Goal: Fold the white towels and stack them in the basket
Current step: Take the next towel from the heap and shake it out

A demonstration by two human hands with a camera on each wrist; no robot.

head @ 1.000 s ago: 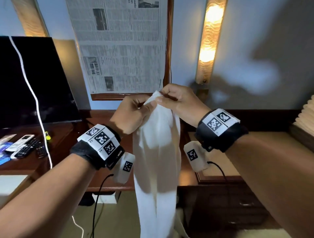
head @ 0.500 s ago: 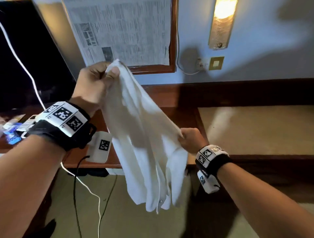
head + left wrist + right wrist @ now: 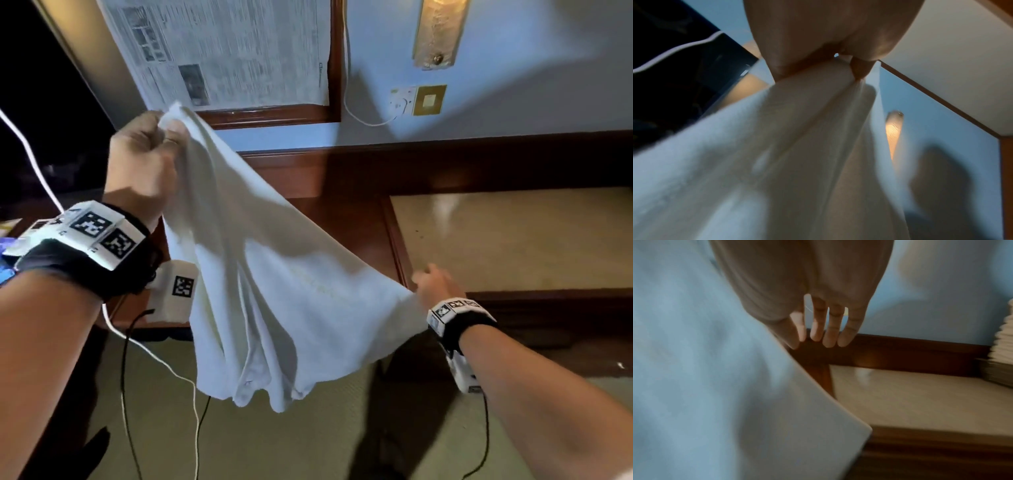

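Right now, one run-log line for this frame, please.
left hand grips towel corner, raised | right hand holds opposite edge, lower | towel unfolded, hanging

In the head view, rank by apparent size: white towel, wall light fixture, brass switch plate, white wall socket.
1. white towel, by far the largest, though nearest the camera.
2. wall light fixture, cut off by the top edge.
3. brass switch plate and white wall socket: too alike to rank.
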